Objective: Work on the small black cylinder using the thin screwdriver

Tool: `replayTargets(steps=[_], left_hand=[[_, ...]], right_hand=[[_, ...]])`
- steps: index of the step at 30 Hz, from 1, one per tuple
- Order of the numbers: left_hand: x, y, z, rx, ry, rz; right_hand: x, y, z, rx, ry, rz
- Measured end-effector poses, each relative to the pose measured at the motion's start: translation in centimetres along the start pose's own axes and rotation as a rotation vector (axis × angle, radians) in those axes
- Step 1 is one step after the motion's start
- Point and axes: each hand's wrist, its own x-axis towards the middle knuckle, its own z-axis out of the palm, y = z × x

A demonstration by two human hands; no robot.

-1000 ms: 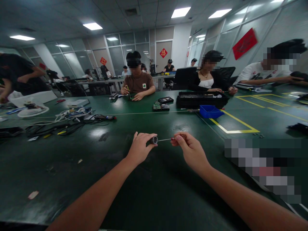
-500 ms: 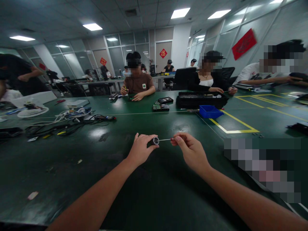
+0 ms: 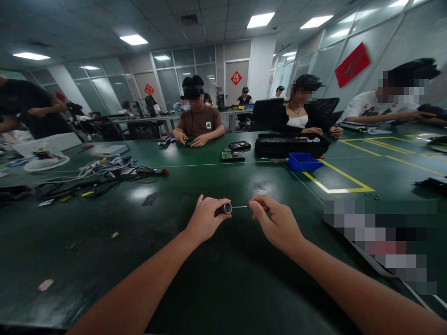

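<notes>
- Clearly, the left hand [image 3: 204, 217] is gripping a dark, short cylinder [image 3: 226, 208] between the thumb and the fingers; its round end with a pale ring is turned to the camera.
- The right hand [image 3: 279, 221] is closed around the reddish handle of a thin tool, and its metal shaft [image 3: 239, 206] points to the cylinder. The shaft reaches the edge of the ring, but whether the tip goes inside, I cannot tell.
- Both hands are above the green surface [image 3: 223, 288], near the middle of the view; on the cylinder and the tool I cannot read any marking.
- On the far door hangs a red diamond-shaped sign [image 3: 236, 78], on which the gold character 福 can be read.
- A bigger red sheet [image 3: 353, 64] is on the right wall; its writing is too dark for reading.
- One co-worker opposite wears a brown shirt [image 3: 195, 122] with a pale patch [image 3: 208, 125] bearing a green figure; any letters are too small.
- Farther forward stand a blue bin [image 3: 305, 164] and, just behind it, a long black tray [image 3: 291, 150].
</notes>
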Motion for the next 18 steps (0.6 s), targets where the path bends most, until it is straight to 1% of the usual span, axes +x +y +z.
replayTargets(steps=[3, 8, 13, 15, 18], left_hand=[[0.03, 0.05, 0.08, -0.007, -0.008, 0.011], [0.05, -0.02, 0.16, -0.019, 0.0, 0.013], [0.06, -0.02, 0.11, -0.009, -0.014, 0.012], [0.08, -0.03, 0.16, -0.004, -0.012, 0.004], [0.09, 0.0, 0.15, -0.014, 0.012, -0.019]], right_hand=[[-0.02, -0.16, 0.23, -0.042, 0.005, 0.019], [-0.31, -0.32, 0.54, -0.004, 0.014, -0.043], [-0.36, -0.18, 0.43, -0.013, 0.01, 0.008], [-0.35, -0.16, 0.45, 0.03, 0.031, 0.039], [-0.16, -0.01, 0.58, 0.215, 0.067, 0.141]])
